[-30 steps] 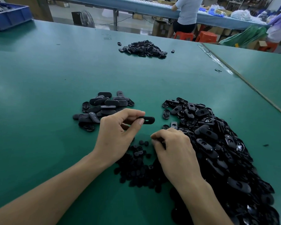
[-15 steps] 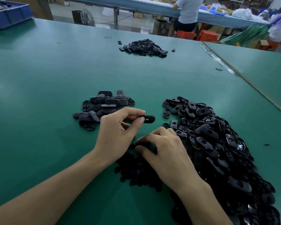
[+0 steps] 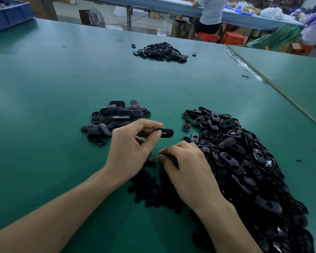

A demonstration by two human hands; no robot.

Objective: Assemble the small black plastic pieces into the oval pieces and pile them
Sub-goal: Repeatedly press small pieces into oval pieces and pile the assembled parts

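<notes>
My left hand [image 3: 133, 145] pinches a black oval piece [image 3: 165, 133] between thumb and forefinger, holding it level above the green table [image 3: 44, 106]. Its slot faces me. My right hand [image 3: 186, 167] lies lower, fingers curled down into a heap of small black pieces [image 3: 150, 190]; whether it holds one is hidden. A small pile of oval pieces [image 3: 113, 117] sits just beyond my left hand. A large heap of loose oval pieces [image 3: 244, 161] spreads to the right of my right hand.
Another pile of black pieces [image 3: 161, 52] lies far back on the table. A blue crate [image 3: 9, 14] stands at the back left corner. A seam [image 3: 274, 88] joins a second table on the right. People sit at a far bench [image 3: 211, 13].
My right hand has slid left and down into the small pieces, its fingers spreading then curling. My left hand keeps holding the oval piece in nearly the same place.
</notes>
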